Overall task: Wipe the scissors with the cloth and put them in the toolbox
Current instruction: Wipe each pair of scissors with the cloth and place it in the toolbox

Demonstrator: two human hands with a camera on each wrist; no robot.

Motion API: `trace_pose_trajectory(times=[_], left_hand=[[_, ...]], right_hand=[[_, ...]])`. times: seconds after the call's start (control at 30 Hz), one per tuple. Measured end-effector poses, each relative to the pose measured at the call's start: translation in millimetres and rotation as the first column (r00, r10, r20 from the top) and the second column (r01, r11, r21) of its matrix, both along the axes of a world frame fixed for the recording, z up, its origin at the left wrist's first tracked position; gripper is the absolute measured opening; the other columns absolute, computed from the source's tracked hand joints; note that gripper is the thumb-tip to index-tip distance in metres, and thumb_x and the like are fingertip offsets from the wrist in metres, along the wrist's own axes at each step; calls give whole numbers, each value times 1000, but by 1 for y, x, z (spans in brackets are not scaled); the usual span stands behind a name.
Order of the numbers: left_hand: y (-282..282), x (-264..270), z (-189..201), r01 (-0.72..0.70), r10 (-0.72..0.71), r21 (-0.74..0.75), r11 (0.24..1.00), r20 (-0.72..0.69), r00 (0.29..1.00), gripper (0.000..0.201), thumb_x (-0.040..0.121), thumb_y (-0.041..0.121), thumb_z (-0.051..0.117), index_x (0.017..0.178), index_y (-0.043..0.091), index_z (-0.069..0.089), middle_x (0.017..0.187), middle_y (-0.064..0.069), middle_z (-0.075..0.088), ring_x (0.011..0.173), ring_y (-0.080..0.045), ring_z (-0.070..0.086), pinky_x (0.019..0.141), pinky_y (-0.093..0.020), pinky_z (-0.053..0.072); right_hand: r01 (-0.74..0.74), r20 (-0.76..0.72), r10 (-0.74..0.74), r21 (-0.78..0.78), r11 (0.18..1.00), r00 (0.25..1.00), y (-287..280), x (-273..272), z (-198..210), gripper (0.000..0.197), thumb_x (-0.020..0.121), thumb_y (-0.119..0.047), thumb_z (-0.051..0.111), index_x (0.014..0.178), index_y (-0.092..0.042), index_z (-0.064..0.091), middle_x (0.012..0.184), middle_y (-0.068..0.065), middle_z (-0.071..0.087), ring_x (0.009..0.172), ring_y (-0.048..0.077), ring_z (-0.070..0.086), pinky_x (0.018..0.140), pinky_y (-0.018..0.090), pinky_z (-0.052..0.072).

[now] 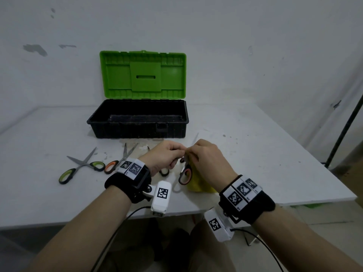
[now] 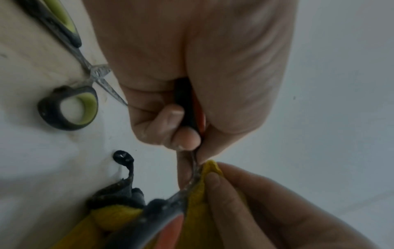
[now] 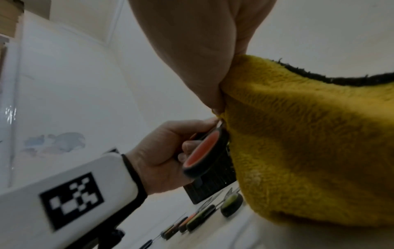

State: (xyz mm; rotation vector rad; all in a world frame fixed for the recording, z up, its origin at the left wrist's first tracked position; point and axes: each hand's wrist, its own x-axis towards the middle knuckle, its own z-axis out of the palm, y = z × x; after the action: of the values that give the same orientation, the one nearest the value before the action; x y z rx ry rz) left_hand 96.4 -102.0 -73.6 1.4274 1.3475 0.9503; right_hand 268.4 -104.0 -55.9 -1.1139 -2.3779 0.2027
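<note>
Over a scuffed white table (image 1: 255, 154), the left hand (image 1: 163, 156) grips orange-handled scissors (image 1: 185, 174) by one loop, steadying them while the right hand (image 1: 208, 160), touching it, pinches a yellow cloth (image 3: 309, 143) around the blade. Beyond both hands the green-lidded toolbox (image 1: 137, 126) stands open to receive them; left of the left hand, green-handled scissors (image 1: 82, 165) lie on the table. No readable writing, only square coded tags on the wristbands.

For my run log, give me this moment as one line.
step: wiping | left hand: grips black-and-orange-handled scissors | right hand: pinches yellow fleece cloth on blade | black toolbox with green lid: open

wall (image 1: 235, 46): white, scuffed | table (image 1: 265, 163): white | light: dim
</note>
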Motion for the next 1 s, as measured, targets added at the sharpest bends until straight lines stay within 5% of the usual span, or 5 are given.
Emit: trace_pose_trajectory(times=[0.17, 0.33, 0.47, 0.73, 1.0], left_hand=[[2, -8, 1, -68, 70, 42, 997, -36, 997, 20, 98, 10, 54, 107, 5, 71, 62, 1, 57, 44, -5, 43, 43, -16, 36], [0, -5, 4, -31, 33, 55, 998, -35, 999, 20, 99, 12, 54, 107, 6, 71, 50, 14, 56, 46, -6, 42, 45, -16, 35], [-1, -1, 4, -19, 20, 54, 998, -2, 1000, 19, 100, 13, 54, 109, 8, 70, 48, 14, 50, 47, -6, 42, 45, -17, 35], [2, -1, 0, -99, 95, 70, 993, 62, 994, 18, 97, 13, 60, 110, 5, 69, 47, 13, 55, 45, -6, 42, 44, -16, 37], [3, -1, -1, -77, 73, 51, 996, 65, 995, 16, 97, 16, 59, 105, 8, 71, 81, -3, 67, 48, -7, 44, 44, -16, 37]], right_hand=[[-144, 132, 148, -38, 989, 980, -11, 6, 2, 23, 95, -14, 51, 102, -12, 73, 97, 6, 63, 88, 22, 59, 78, 37, 50], [-93, -91, 95, 31, 995, 991, -1, 12, 16, 16, 91, -11, 59, 97, -13, 74, 93, 4, 66, 84, 16, 60, 77, 29, 49], [-32, -79, 29, -36, 999, 996, 4, 7, 4, 20, 93, -14, 58, 104, -16, 74, 98, 3, 61, 85, 17, 58, 78, 30, 49], [-35, -48, 39, 72, 997, 998, -5, 2, -13, 19, 93, -20, 58, 106, -15, 71, 95, 4, 59, 84, 22, 57, 71, 36, 52], [118, -218, -114, 8, 993, 969, 5, 10, -3, 9, 93, -16, 55, 92, -16, 64, 89, -1, 61, 79, 15, 56, 71, 28, 47]])
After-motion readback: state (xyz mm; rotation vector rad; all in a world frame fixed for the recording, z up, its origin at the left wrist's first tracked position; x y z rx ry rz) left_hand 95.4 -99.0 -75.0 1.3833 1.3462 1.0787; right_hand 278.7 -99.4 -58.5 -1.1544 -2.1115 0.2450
